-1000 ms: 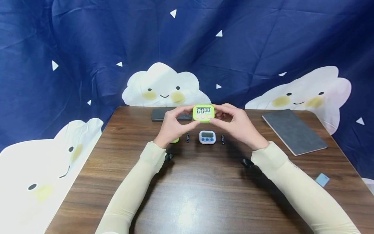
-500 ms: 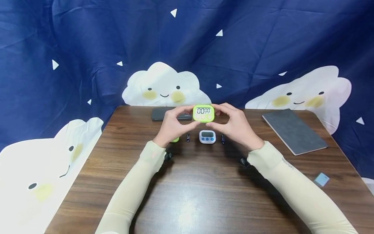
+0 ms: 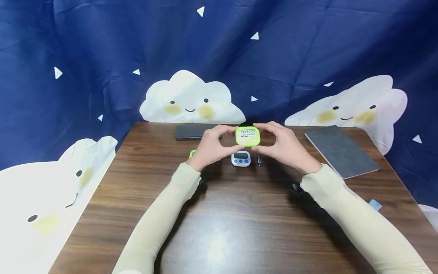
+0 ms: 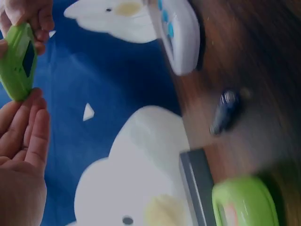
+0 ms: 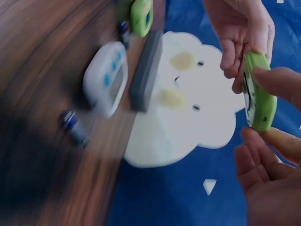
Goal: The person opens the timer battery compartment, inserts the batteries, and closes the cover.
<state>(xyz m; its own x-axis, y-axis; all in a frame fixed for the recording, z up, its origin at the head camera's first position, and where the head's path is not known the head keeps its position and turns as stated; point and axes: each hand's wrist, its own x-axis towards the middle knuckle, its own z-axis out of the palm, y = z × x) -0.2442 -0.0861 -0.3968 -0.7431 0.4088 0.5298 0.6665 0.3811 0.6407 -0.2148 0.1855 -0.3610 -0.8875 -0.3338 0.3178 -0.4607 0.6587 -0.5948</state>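
Note:
A lime-green digital timer is held up above the table by both hands, its screen showing zeros toward the head camera. My left hand pinches its left side between thumb and fingers. On the opposite side my right hand grips it, with the thumb at the lower edge and the index finger along the top. Seen from the side in the right wrist view, the green timer sits between the fingertips of both hands. A white timer with blue buttons lies on the table below, its screen dark.
A battery lies right of the white timer; another battery lies on its left. A second green timer is partly hidden behind my left hand. At the back are a dark flat case and a grey notebook; a light-blue piece lies right.
Both hands have moved the green timer a little right and down. The right thumb has gone from its front face to the lower edge. The view has shifted slightly.

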